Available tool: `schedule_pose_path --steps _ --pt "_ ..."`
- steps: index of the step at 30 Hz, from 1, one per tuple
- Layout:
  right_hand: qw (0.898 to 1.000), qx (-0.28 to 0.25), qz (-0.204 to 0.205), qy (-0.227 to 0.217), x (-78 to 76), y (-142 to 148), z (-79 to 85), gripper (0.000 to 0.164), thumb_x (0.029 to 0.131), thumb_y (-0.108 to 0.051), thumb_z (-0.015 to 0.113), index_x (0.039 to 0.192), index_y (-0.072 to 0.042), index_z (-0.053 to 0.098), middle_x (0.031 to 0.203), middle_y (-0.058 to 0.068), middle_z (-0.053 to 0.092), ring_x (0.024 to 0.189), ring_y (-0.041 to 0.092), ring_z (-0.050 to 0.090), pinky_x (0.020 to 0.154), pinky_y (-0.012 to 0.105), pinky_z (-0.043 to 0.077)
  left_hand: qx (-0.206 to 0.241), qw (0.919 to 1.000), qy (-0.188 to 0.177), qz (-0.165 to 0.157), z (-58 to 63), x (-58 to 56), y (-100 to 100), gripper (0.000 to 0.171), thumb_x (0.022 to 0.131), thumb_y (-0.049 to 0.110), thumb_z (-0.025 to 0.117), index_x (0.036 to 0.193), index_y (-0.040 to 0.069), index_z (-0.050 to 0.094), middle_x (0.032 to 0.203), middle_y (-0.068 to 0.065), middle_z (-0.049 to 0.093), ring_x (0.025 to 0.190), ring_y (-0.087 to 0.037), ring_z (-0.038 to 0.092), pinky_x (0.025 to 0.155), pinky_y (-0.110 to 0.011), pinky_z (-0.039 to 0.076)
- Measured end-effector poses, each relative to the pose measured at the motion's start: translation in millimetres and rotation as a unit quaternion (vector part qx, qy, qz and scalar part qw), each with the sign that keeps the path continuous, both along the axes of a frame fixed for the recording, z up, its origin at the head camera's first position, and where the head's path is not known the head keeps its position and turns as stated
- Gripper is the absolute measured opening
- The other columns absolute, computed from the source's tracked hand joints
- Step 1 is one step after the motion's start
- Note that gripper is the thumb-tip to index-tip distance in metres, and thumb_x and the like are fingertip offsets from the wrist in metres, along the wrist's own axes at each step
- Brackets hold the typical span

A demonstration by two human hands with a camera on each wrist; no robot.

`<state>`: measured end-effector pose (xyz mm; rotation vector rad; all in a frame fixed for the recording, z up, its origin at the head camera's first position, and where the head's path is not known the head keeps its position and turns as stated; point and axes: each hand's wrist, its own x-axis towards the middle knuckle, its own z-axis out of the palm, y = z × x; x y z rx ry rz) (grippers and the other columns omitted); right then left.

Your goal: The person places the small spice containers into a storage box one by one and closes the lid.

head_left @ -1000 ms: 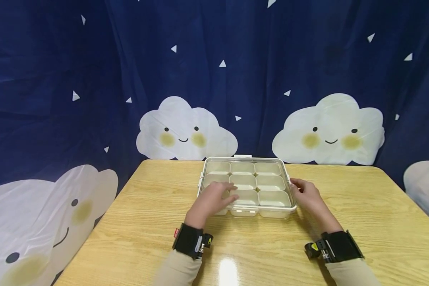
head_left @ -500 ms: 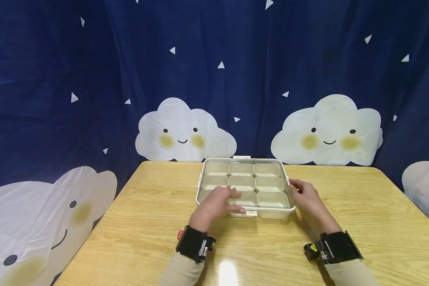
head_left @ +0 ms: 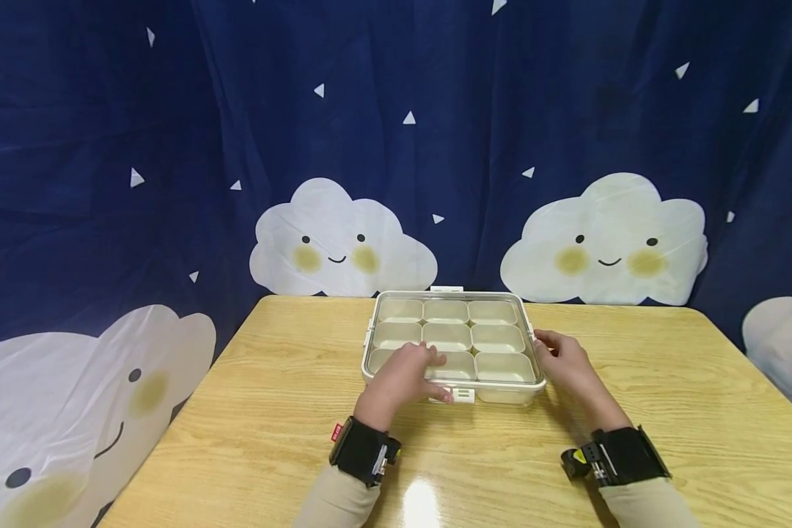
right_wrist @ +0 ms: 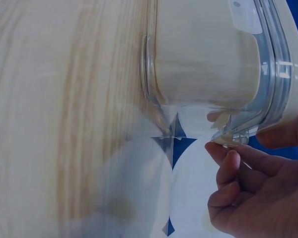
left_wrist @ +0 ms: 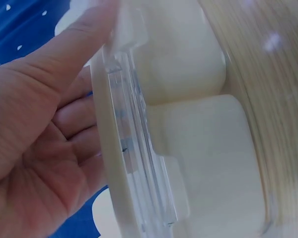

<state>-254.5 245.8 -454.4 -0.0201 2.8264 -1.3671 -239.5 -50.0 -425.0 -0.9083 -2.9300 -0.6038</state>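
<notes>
A clear storage box [head_left: 501,385] with a white-rimmed lid stands on the table, holding several cream compartment bins [head_left: 504,367]. At its front edge my left hand [head_left: 402,375] has its thumb at the white front latch [head_left: 463,396], which stands out from the wall. The other fingers of that hand spread loosely over the clear lid; in the left wrist view they lie behind the rim. My right hand [head_left: 562,359] is at the box's right side. In the right wrist view its curled fingers are at the side latch [right_wrist: 231,136], with the thumb up by the rim.
The wooden table [head_left: 290,352] extends to both sides and in front of the box. Another white latch [head_left: 446,289] sticks up at the box's back edge. A dark blue curtain [head_left: 396,147] with smiling clouds hangs behind the table.
My left hand has moved right and down from over the lid to the front edge. The front latch has swung outward. My right hand has stayed at the side.
</notes>
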Motion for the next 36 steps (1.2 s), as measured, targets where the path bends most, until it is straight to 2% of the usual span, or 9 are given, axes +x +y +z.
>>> schedule_pose_path --steps 6,14,17,19,21,23,26,30,36 --pt "1.0 0.002 -0.001 0.0 -0.4 0.7 -0.1 0.052 0.109 -0.022 0.038 0.147 0.014 0.038 0.143 0.037 0.046 0.128 0.049 0.049 0.103 0.057 0.044 -0.011 0.9996 0.024 -0.001 1.1 1.5 2.6 0.065 0.07 0.04 0.09 0.123 0.007 0.073 0.118 -0.008 0.073 0.11 -0.026 0.068 0.098 -0.033 0.051" --pt "1.0 -0.005 0.005 0.012 1.5 -2.1 0.6 0.051 0.108 -0.02 0.039 0.145 0.015 0.041 0.138 0.037 0.05 0.123 0.047 0.053 0.099 0.053 0.048 -0.018 0.9998 0.012 -0.003 2.1 -0.1 2.5 0.06 0.069 0.037 0.092 0.117 0.006 0.075 0.114 -0.007 0.075 0.108 -0.024 0.069 0.095 -0.032 0.053" --pt "1.0 -0.007 -0.001 0.013 1.4 -2.9 0.0 0.05 0.108 -0.019 0.04 0.144 0.015 0.042 0.138 0.036 0.051 0.123 0.046 0.054 0.098 0.052 0.049 -0.024 0.9996 0.008 -0.016 4.5 -2.7 3.6 0.05 0.068 0.035 0.093 0.105 0.006 0.078 0.099 -0.003 0.077 0.093 -0.017 0.07 0.084 -0.028 0.054" --pt "1.0 -0.007 -0.004 0.016 0.9 -1.8 0.3 0.05 0.108 -0.019 0.04 0.144 0.015 0.042 0.138 0.036 0.051 0.122 0.046 0.054 0.097 0.052 0.049 -0.026 0.9993 0.008 -0.024 6.4 -4.5 5.5 0.041 0.067 0.034 0.093 0.094 0.007 0.077 0.082 0.003 0.071 0.077 -0.011 0.063 0.073 -0.025 0.051" --pt "1.0 -0.005 -0.004 0.019 0.5 -0.7 0.7 0.049 0.108 -0.018 0.04 0.144 0.015 0.042 0.138 0.036 0.051 0.122 0.046 0.054 0.098 0.052 0.049 -0.033 0.999 0.008 -0.029 9.2 -5.2 7.8 0.035 0.067 0.033 0.094 0.081 0.009 0.073 0.068 0.007 0.057 0.066 -0.009 0.05 0.063 -0.024 0.043" --pt "1.0 -0.004 -0.004 0.02 0.7 0.6 0.6 0.049 0.108 -0.019 0.04 0.144 0.015 0.042 0.138 0.037 0.051 0.121 0.046 0.054 0.098 0.052 0.049 -0.042 0.9986 0.01 -0.032 11.3 -5.3 10.3 0.036 0.066 0.033 0.094 0.073 0.011 0.067 0.063 0.009 0.045 0.062 -0.008 0.042 0.058 -0.023 0.036" --pt "1.0 -0.005 -0.003 0.017 0.8 0.4 1.1 0.049 0.108 -0.019 0.04 0.144 0.015 0.042 0.139 0.037 0.05 0.122 0.047 0.054 0.098 0.053 0.049 -0.055 0.9977 0.019 -0.035 14.0 -4.2 12.2 0.041 0.065 0.032 0.095 0.065 0.012 0.06 0.06 0.01 0.038 0.06 -0.008 0.037 0.056 -0.022 0.032" --pt "1.0 -0.011 -0.002 0.014 0.6 -0.4 1.6 0.049 0.108 -0.018 0.04 0.144 0.015 0.041 0.139 0.037 0.049 0.122 0.047 0.054 0.098 0.053 0.048 -0.066 0.9964 0.032 -0.043 16.3 -3.1 13.2 0.044 0.064 0.031 0.096 0.062 0.013 0.056 0.06 0.009 0.037 0.06 -0.008 0.038 0.056 -0.023 0.032" --pt "1.0 -0.012 -0.003 0.013 0.1 0.3 1.8 0.049 0.108 -0.018 0.04 0.144 0.015 0.041 0.139 0.037 0.049 0.123 0.047 0.053 0.099 0.054 0.048 -0.082 0.9945 0.046 -0.047 15.3 -4.9 14.2 0.039 0.064 0.033 0.096 0.067 0.012 0.063 0.061 0.01 0.044 0.062 -0.009 0.043 0.059 -0.024 0.038"
